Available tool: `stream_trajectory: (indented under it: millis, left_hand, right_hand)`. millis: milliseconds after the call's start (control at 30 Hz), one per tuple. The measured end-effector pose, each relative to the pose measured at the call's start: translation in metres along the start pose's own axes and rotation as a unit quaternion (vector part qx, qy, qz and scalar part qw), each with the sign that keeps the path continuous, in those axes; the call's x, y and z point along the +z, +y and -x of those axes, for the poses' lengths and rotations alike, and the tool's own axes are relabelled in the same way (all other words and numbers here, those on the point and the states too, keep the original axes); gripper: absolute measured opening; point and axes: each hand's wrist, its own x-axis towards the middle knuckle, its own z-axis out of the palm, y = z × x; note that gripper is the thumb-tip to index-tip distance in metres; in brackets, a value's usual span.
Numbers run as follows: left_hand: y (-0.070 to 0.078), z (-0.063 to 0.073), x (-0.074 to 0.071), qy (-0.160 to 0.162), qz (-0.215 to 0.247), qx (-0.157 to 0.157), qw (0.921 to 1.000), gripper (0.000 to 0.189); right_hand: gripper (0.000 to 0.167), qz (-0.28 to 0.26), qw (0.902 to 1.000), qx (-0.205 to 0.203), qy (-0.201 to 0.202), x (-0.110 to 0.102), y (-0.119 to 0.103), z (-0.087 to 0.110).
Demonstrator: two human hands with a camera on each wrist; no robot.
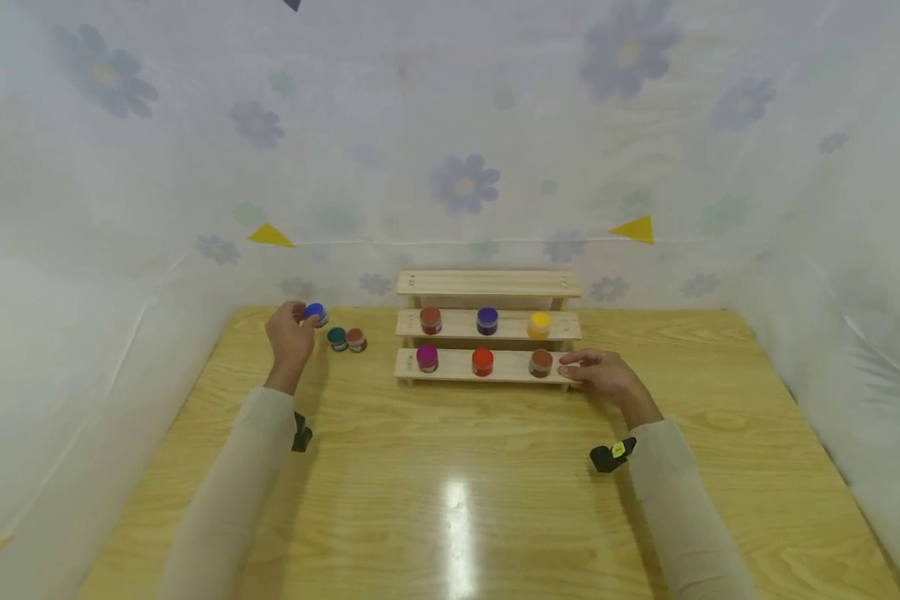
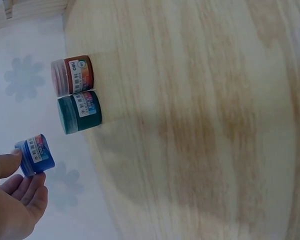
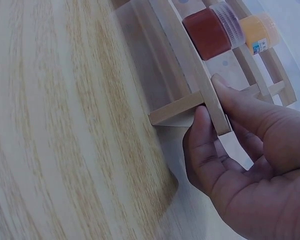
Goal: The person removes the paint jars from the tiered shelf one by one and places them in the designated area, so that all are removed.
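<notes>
In hand: blue pot (image 1: 316, 315) pinched by left hand (image 1: 288, 337); stand (image 1: 487, 283) gripped by right hand (image 1: 606, 375)

Head view. The blue pot is held at 9 o'clock of the stand. Between its 4 and 5 o'clock a teal pot (image 1: 337, 339) is seen, with a loose brown pot (image 1: 356, 340) just beside, at 3. On the middle tier (image 1: 459, 325), from 9 towards 3 o'clock, are set an upper brown pot (image 1: 431, 321), a violet pot (image 1: 487, 321) and a yellow pot (image 1: 539, 326); on the bottom tier (image 1: 454, 367), a magenta pot (image 1: 427, 359), a red pot (image 1: 483, 362) and a lower brown pot (image 1: 541, 363). Step in hand, as judged: pick-up by the left, bracing by the right. For the next move, a firm pinch and a path well off the teal pot seem called for.

Left wrist view. The blue pot is found between 8 and 9 o'clock, tilted, spanned by thumb and fingers. Deep blue body, barcoded white label, lid paler and translucent-looking. Lifted off the table (image 2: 200, 150), it is judged.

Right wrist view. The bottom tier's end is pinched, thumb above, fingers below. Just beyond the thumb, towards 11 o'clock, the lower brown pot is seen, ribbed lid on.
</notes>
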Motion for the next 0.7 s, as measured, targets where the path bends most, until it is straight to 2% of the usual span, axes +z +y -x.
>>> stream_trajectory:
  millis: [133,267,567,700]
  left_hand:
    - [-0.005,0.003,-0.001,-0.016,-0.008,-0.020,0.9997,0.031]
    - [-0.007,0.004,0.000,-0.023,-0.011,-0.030,0.9992,0.032]
    - [-0.012,0.010,0.001,-0.018,-0.036,-0.017,0.9991,0.032]
    - [-0.012,0.011,0.002,-0.025,-0.037,-0.026,0.9987,0.033]
  right_hand:
    - [0.047,-0.016,0.9999,0.003,0.001,0.001,-0.001,-0.001]
    - [0.046,-0.010,0.9999,0.000,0.003,0.000,0.000,-0.002]
    - [0.045,-0.008,0.9999,-0.006,0.000,-0.003,0.004,-0.005]
    - [0.047,-0.008,1.0000,-0.004,0.002,-0.003,0.006,-0.006]
